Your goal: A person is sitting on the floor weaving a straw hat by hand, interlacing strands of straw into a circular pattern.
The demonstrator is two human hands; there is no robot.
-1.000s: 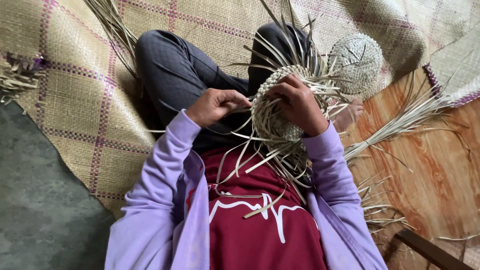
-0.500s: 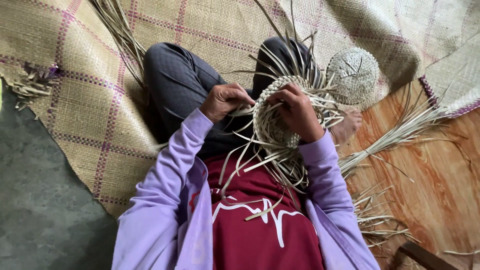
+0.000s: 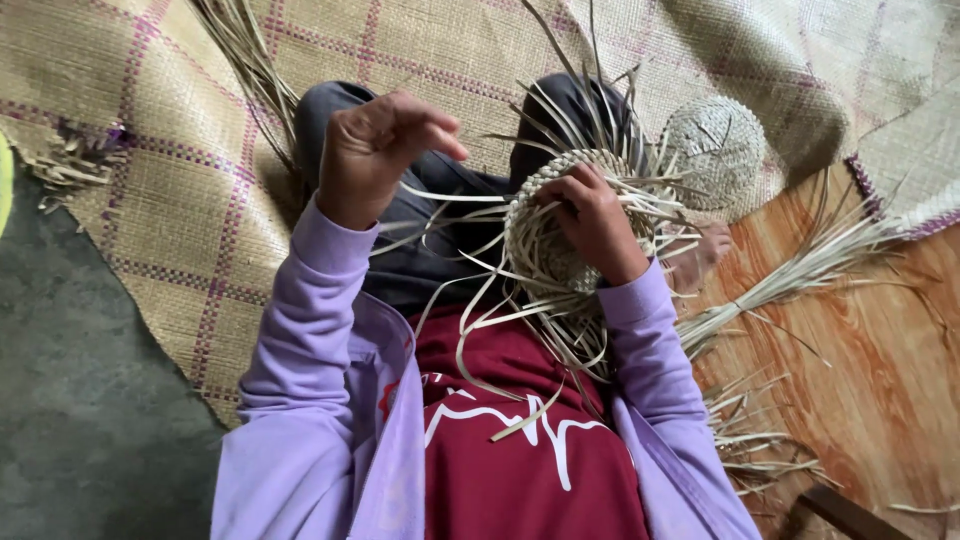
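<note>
Half-woven basket (image 3: 550, 240) (right hand (image 3: 592, 222))

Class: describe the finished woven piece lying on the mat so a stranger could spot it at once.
Start at the checked woven mat and move to its edge by the wooden floor. There, beyond the person's knee, lies a small round woven dome. Unlike the half-woven basket, it has no loose strips.

We are looking at a floor-level craft spot in a home. A person is sitting on a woven mat (image 3: 170, 210) lying over wood-grain flooring (image 3: 880, 370). Loose straw strips (image 3: 800, 275) are spreading across the floor, and a finished woven cap (image 3: 715, 150) is sitting nearby.
</note>
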